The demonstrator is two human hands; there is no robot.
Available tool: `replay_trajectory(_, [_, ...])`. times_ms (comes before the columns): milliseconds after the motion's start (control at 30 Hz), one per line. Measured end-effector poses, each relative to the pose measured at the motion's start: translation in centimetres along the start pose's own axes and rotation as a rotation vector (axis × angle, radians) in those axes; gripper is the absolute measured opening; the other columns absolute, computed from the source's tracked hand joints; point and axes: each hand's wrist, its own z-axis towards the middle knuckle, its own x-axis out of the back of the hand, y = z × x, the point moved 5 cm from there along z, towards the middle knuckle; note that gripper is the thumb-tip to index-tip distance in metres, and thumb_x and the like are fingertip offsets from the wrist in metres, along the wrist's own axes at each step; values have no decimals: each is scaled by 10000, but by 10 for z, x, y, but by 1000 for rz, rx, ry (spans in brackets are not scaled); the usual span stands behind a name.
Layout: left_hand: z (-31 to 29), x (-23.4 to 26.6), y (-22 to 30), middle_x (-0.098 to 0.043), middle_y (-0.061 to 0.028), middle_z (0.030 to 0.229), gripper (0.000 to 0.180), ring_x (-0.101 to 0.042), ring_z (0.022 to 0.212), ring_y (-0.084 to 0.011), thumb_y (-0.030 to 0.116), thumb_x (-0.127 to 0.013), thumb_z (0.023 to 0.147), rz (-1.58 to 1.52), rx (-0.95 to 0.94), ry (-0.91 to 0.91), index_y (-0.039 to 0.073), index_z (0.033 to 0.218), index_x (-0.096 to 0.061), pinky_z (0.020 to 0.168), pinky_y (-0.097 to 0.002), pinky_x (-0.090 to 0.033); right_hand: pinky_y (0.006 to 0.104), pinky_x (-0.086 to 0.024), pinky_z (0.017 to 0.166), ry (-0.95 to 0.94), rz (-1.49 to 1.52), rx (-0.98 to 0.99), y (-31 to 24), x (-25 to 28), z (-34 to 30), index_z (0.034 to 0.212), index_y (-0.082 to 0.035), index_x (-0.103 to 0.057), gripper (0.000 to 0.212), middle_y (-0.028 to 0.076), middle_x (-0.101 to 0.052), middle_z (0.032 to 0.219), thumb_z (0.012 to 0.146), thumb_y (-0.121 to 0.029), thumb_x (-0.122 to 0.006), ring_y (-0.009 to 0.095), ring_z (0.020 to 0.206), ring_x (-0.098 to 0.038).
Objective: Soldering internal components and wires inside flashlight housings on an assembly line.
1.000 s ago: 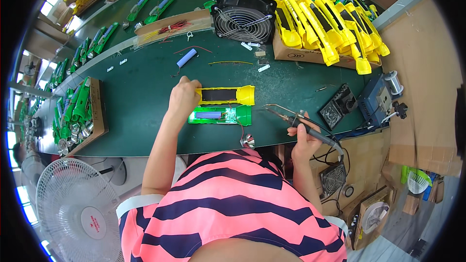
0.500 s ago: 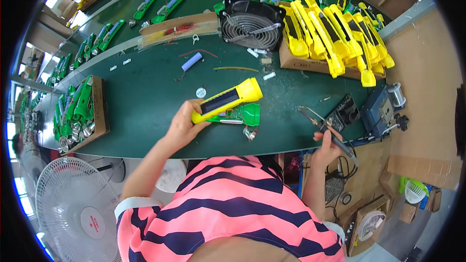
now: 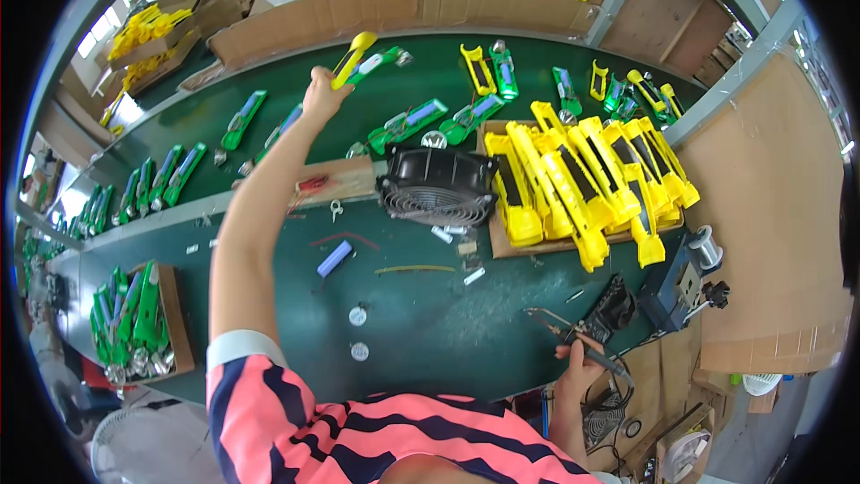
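The left hand (image 3: 322, 94), which worked at the near edge of the worktop (image 3: 421, 323) a second ago, now reaches over its far edge, fingers closed around a yellow-and-green torch assembly (image 3: 363, 58); assembly work appears complete. The right hand (image 3: 578, 367) grips a soldering iron (image 3: 560, 327) at the near right corner

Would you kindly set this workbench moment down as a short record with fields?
Setting: long green workbench with a second green surface beyond it
Left hand: stretched far forward, gripping a yellow and green assembled part above the far surface
Right hand: at the near bench edge, holding a soldering iron
Near the right hand: soldering station with a solder spool
Centre: black fan, blue cylindrical cell
Right of fan: stack of yellow housings on cardboard
Left: tray of green parts
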Motion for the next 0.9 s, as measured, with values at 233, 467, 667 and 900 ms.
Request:
replay_trajectory(233, [14, -53, 35, -531, -98, 983, 625, -511, 974, -242, 567, -628, 634, 720, -93, -225, 44, 970, -570, 789, -396, -434, 237, -486, 530, 27, -58, -16, 3, -5, 6, 947, 30, -486, 173, 159, -589, 749, 790, -22, -536, 156, 523, -570])
replay_trajectory(467, [-19, -147, 83, -533, -208, 985, 535, -510, 951, -330, 476, -519, 762, 331, -532, -463, 31, 1058, -502, 803, -411, -428, 229, -457, 485, 22, -59, 43, 1, -9, 9, 923, 26, -512, 179, 107, -577, 750, 801, -98, -554, 141, 535, -558])
replay_trajectory(667, [-20, -143, 77, -521, -188, 1020, 562, -543, 900, -354, 156, -646, 601, -9, -342, -524, 96, 1126, -454, 803, -393, -453, 239, -465, 491, 3, -54, 33, -6, -3, 1, 929, 28, -512, 181, 130, -576, 841, 794, -85, -553, 149, 541, -565])
replay_trajectory(900, [-12, 45, 93, -570, -125, 894, 497, -570, 846, -262, 61, -679, 529, -138, -381, -150, 94, 993, -504, 717, -332, -457, 327, -507, 687, -201, 40, 175, -32, -5, -9, 935, 76, -527, 194, 212, -565, 996, 750, 19, -532, 201, 639, -614])
